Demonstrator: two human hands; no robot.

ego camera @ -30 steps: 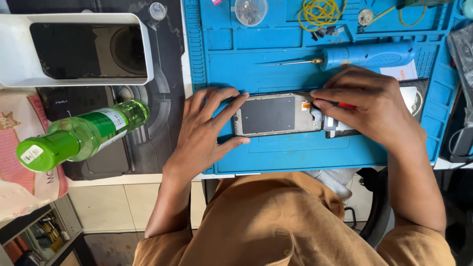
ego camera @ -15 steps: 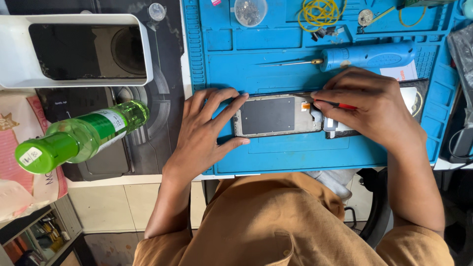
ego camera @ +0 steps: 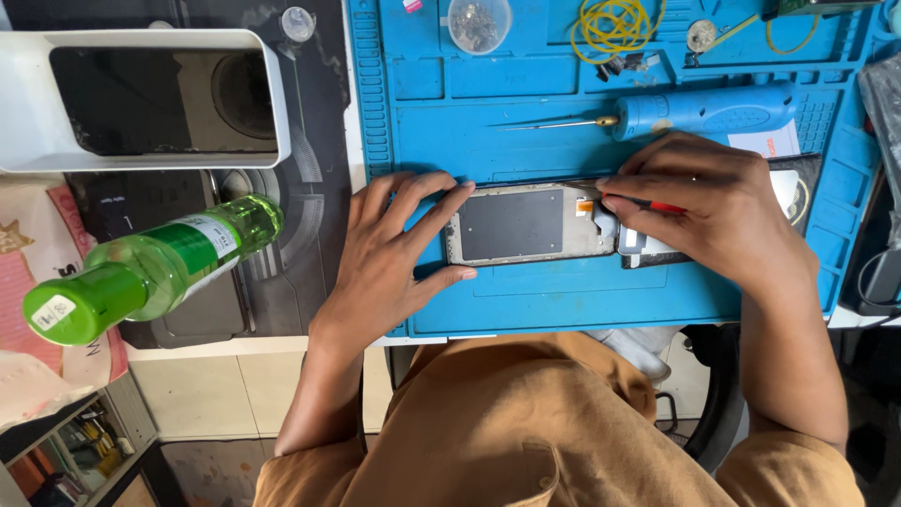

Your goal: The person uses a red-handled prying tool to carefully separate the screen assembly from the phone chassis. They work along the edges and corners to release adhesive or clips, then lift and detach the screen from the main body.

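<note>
nothing has shifted since a second ago; left hand [ego camera: 394, 249] spread flat, bracing the opened phone [ego camera: 530, 223] lying crosswise on the blue mat [ego camera: 526, 300]; right hand [ego camera: 713, 211] pinches a red-tipped tool [ego camera: 648, 202] at its right end.

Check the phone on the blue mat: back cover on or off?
Off. The phone lies with its bare inner frame and grey plate exposed, left hand steadying it.

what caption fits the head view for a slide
Left hand steadies an opened phone on a blue mat; right hand works it with a red-handled tool.
</note>
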